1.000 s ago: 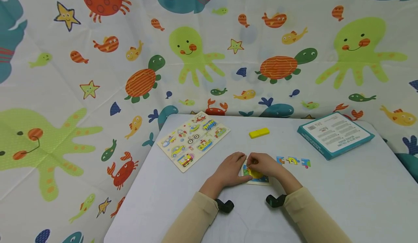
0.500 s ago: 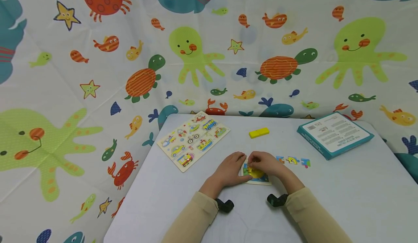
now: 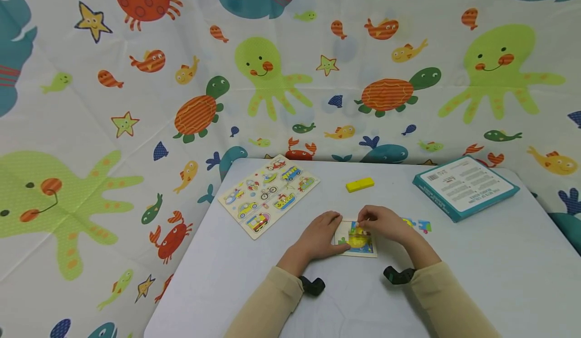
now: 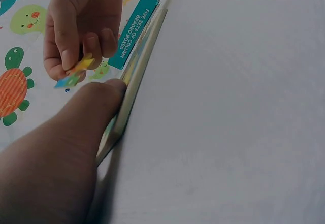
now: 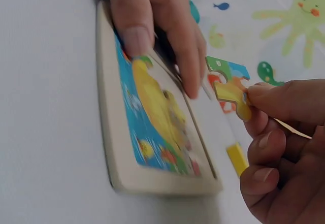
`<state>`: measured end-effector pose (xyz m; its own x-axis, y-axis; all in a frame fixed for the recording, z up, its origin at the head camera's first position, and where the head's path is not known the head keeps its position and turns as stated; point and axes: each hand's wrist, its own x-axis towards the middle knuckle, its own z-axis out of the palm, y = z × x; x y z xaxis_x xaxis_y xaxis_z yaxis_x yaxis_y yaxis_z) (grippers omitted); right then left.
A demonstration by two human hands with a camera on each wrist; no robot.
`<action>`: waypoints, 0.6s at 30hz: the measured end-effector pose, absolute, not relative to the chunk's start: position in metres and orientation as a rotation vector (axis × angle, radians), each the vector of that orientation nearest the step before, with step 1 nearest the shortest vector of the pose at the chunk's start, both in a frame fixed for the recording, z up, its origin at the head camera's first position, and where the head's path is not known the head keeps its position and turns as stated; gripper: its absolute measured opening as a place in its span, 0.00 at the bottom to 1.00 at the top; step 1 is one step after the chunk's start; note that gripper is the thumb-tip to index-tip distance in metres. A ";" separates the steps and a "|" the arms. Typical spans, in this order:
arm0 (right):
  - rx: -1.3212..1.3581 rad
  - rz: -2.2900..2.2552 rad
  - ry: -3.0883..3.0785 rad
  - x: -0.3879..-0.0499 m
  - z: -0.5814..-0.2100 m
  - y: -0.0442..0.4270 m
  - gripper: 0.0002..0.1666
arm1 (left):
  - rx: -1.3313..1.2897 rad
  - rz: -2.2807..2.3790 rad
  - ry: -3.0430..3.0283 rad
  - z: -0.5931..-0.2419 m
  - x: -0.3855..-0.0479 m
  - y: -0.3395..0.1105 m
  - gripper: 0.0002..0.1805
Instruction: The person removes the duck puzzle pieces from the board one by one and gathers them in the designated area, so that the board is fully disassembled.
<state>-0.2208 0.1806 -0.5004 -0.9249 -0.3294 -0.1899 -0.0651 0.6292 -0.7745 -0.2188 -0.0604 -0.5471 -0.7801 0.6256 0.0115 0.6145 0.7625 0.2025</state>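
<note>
A small jigsaw board (image 3: 361,250) with a pale wooden frame lies on the table; its picture is yellow and blue, with bare backing at the left. My left hand (image 3: 320,238) rests at the board's left side, thumb on the board and fingers rather straight along its edge, as the right wrist view shows. Between thumb and fingertips my right hand (image 3: 385,224) pinches a jigsaw piece (image 5: 232,89) coloured green, blue and yellow. That piece is tilted and held above the board's upper right part. Loose jigsaw pieces (image 3: 424,226) lie to the right, partly hidden by the right hand.
At the back left lies a wooden puzzle board (image 3: 269,194) with vehicle pictures. A yellow block (image 3: 360,184) sits behind the hands, and a teal box (image 3: 465,186) stands at the back right. A sea-animal cloth (image 3: 290,86) hangs behind the table.
My right hand has moved right and slightly away from me, carrying the jigsaw piece from the board's upper left and uncovering more of the board. The left hand stays in place.
</note>
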 end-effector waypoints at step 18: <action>-0.208 -1.135 2.571 -0.213 -0.499 0.248 0.11 | 1.019 0.316 2.883 -0.549 -0.219 -0.061 0.50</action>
